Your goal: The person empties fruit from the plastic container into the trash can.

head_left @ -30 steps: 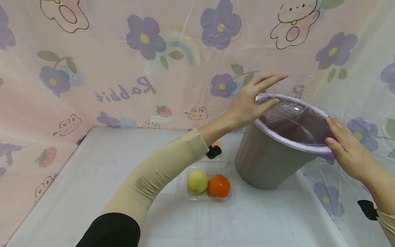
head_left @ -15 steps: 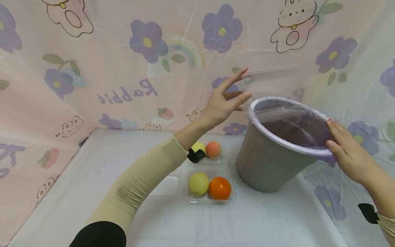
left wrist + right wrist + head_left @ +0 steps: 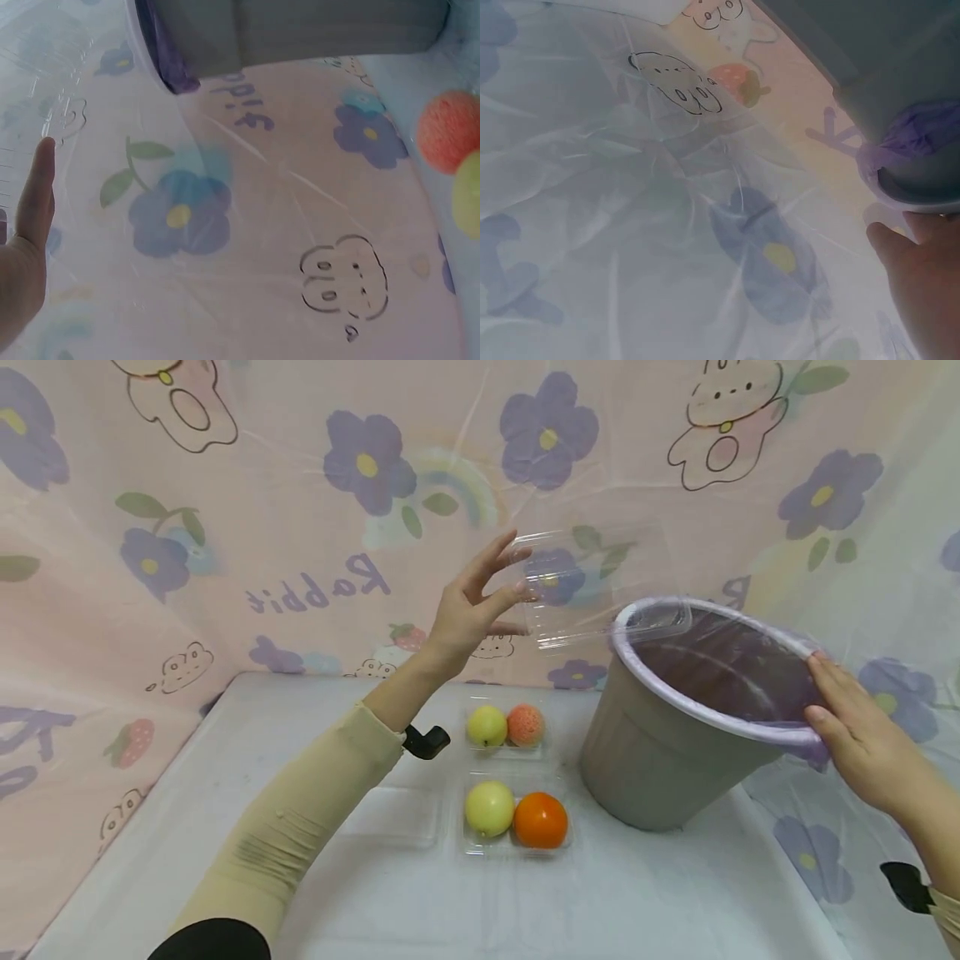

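Observation:
A clear plastic box (image 3: 592,581) is held up in the air by my left hand (image 3: 468,606), which grips its left end between thumb and fingers. The far end of the box overlaps the near-left rim of a grey trash can (image 3: 645,752) in the head view. The trash can leans toward the right, lined with a thin purple bag (image 3: 750,681) folded over its rim. My right hand (image 3: 862,735) holds the right side of that rim. In the left wrist view, the box shows only faintly beside the left hand (image 3: 26,225).
Left of the trash can, a clear tray (image 3: 480,852) holds a yellow-green fruit (image 3: 489,808) and an orange (image 3: 541,820). Behind it, another clear tray (image 3: 510,754) holds a yellow-green fruit (image 3: 487,726) and a pinkish round fruit (image 3: 525,725). An empty-looking clear tray (image 3: 397,817) lies left.
My left hand has moved left from over the trash can, drawing the clear plastic box up and out of it. The back tray's fruits have come into view. My right hand stays on the rim.

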Motion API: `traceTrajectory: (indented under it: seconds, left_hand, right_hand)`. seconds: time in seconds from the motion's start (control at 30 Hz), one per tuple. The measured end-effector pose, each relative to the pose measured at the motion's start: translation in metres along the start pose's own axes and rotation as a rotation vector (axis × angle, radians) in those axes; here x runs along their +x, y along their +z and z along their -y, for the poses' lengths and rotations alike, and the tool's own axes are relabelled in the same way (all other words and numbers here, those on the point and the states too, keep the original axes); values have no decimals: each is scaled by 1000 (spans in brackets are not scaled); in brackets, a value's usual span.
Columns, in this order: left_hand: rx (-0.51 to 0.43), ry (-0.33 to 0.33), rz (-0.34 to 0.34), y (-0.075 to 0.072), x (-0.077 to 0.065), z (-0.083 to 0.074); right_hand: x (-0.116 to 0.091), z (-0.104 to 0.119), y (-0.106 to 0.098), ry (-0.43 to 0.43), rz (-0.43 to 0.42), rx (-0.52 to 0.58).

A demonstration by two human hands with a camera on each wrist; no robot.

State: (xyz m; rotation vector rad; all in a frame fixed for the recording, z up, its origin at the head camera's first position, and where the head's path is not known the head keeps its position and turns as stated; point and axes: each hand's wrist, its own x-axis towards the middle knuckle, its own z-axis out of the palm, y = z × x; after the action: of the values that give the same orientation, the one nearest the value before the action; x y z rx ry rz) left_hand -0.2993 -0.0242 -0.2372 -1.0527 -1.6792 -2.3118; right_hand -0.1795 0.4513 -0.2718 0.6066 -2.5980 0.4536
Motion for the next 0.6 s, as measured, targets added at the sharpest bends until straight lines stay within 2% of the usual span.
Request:
traceTrajectory:
  seconds: [0.2,0.6]
  left_hand:
    - [-16,-43,-36,-26,-14,3]
    - [104,-150,-125,-80,-47,17]
  right_hand:
    - [0,1,0,-3,-8,-2]
    - [-1,1,1,-10,-17,-4]
